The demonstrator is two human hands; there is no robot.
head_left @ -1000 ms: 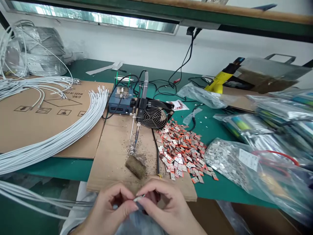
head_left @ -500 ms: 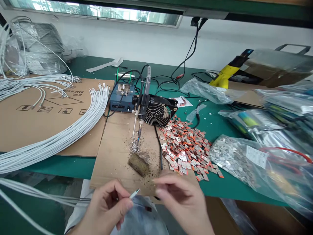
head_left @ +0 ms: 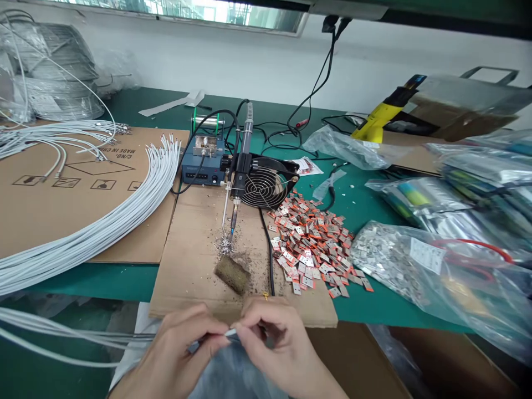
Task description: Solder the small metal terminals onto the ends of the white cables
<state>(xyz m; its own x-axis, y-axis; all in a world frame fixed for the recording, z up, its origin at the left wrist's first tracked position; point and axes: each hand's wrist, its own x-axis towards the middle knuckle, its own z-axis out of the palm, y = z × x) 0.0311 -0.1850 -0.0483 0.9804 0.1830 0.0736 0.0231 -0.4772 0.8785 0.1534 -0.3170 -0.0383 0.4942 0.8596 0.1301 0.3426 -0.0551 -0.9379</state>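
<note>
Near the bench's front edge, my left hand pinches a thin white cable close to its end. My right hand has thumb and forefinger closed on the tip of that cable, which its fingers hide. The two hands almost touch. Just beyond them lies a brown sponge block on cardboard. Above the sponge, a soldering iron is clamped in a stand, pointing down over bits of solder. A heap of small metal plates with orange edges lies to the right.
A bundle of white cables lies on the left cardboard. Behind are a blue soldering station, a solder spool and a black fan. A yellow heat gun and a plastic bag of metal parts stand right.
My right hand has moved left to the cable's end and closed on it. The cable tip, visible before, is now covered. The view has shifted slightly.
</note>
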